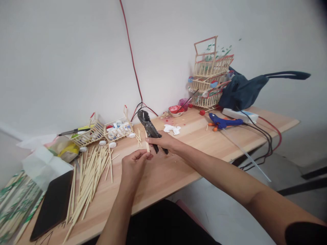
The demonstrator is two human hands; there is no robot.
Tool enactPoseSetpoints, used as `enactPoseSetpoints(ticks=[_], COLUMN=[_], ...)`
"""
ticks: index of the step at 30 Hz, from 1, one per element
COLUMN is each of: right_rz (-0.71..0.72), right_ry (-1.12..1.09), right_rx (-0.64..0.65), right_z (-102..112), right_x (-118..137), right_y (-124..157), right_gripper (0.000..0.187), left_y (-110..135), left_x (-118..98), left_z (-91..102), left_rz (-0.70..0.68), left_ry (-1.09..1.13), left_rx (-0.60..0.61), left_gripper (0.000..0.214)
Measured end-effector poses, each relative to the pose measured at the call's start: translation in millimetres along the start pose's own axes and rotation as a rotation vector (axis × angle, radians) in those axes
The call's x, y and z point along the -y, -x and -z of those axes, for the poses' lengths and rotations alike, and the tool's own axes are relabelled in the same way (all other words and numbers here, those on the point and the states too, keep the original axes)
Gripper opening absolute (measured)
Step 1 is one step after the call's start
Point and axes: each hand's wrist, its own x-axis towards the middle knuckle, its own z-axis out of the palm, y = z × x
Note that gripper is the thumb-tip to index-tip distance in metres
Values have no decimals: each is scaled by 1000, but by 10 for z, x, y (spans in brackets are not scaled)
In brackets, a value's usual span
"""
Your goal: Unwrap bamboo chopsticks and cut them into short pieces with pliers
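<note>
My right hand (165, 140) is wrapped round a black plier-like hand cutter (151, 128), its head pointing up and away and its handles showing below the hand. My left hand (132, 165) is closed in a pinch on the lower end of short wooden sticks (147, 146). Their upper part stands close beside the cutter, by my right thumb. Whether the sticks touch the cutter's jaws I cannot tell. A few short cut sticks (138, 137) lie just beyond my left hand. To its left spreads a loose pile of long wooden sticks (92, 183).
Two small stick-built carts (119, 131) stand at the back left. A black phone (53, 204) lies near wrapped sticks (19, 204). At the right are a blue glue gun (224, 121), a white power strip (241, 115), stacked stick carts (211, 76), a dark bag (241, 92) and a red paint bowl (176, 110).
</note>
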Motion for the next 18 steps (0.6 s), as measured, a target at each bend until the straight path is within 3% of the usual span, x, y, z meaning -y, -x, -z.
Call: enactPoseSetpoints(ticks=[10,18], right_rz=[24,34], right_ry=[-11,-19], right_rx=[-47,-49], right_z=[-16,-9], right_x=[-55,-70], right_y=[-40,-60], right_gripper=[27,25], left_y=[-12,-43], left_x=[29,59], left_z=[7,14], left_rz=[35,106], left_ry=[31,224], left_rx=[40,138], left_gripper=[17,22])
